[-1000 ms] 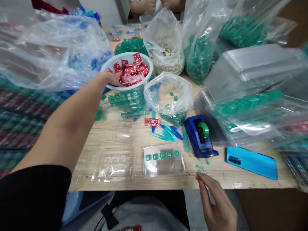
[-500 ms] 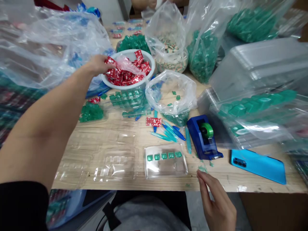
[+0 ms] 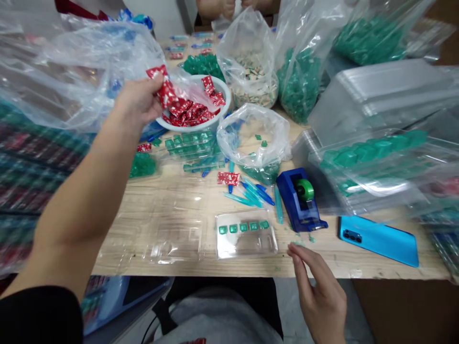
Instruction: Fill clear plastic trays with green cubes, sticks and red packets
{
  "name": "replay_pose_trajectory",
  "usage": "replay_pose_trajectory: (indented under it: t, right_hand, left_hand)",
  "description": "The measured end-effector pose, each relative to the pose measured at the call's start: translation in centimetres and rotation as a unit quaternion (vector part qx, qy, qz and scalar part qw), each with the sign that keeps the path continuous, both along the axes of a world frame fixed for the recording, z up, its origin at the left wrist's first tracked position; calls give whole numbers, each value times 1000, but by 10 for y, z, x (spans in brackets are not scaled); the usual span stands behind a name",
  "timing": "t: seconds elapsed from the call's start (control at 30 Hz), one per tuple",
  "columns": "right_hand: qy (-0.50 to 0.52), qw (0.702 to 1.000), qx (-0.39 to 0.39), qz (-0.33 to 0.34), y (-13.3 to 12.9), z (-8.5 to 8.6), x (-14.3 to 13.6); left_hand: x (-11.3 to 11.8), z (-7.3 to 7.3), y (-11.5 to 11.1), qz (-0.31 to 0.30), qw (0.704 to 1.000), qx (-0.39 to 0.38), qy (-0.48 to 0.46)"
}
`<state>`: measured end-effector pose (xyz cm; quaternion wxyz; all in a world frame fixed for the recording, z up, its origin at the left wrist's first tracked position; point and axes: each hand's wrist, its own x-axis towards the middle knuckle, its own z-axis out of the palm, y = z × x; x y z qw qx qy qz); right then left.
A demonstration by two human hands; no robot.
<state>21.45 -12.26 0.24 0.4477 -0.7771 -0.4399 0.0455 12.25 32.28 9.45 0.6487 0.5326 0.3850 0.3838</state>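
My left hand (image 3: pixel 138 98) is closed on some red packets with white dots (image 3: pixel 167 91), at the left rim of a white bowl (image 3: pixel 227 102) full of similar packets. A pinkish clear bag lies partly over the bowl. Near the table's front edge, my right hand (image 3: pixel 317 286) has its thumb and fingertips pressed together; whether anything small is between them cannot be made out. To its upper left lies a clear plastic tray (image 3: pixel 244 246) with a row of several green square pieces. A single red packet (image 3: pixel 228 178) rests behind the tray beside blue and teal pens (image 3: pixel 256 193).
A blue tape dispenser (image 3: pixel 299 203) and a blue phone (image 3: pixel 378 241) are on the right. Open clear bags (image 3: pixel 254 138) and tall bags of green pieces (image 3: pixel 299 86) stand behind. Clear plastic shells lie front left. Another person's hands (image 3: pixel 229 7) show at the far side.
My left hand has drawn back and up from the bowl with red packets in it. My right hand looks nearly the same, slightly shifted with the view.
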Motion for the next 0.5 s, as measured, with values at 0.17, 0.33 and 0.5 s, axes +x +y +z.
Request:
replay_pose_trajectory:
  t: [0.17,0.33,0.5]
  right_hand:
    - [334,934,107,61,53,23,-13]
    - [504,834,194,110,81,46,-22]
    - [440,878,176,67,60,57,-27]
  left_hand:
    - [4,-5,-147,-167,984,-63,-17]
    - [-6,-15,-234,-284,954,-86,-45]
    - [-25,-21,-251,-287,955,-67,-31]
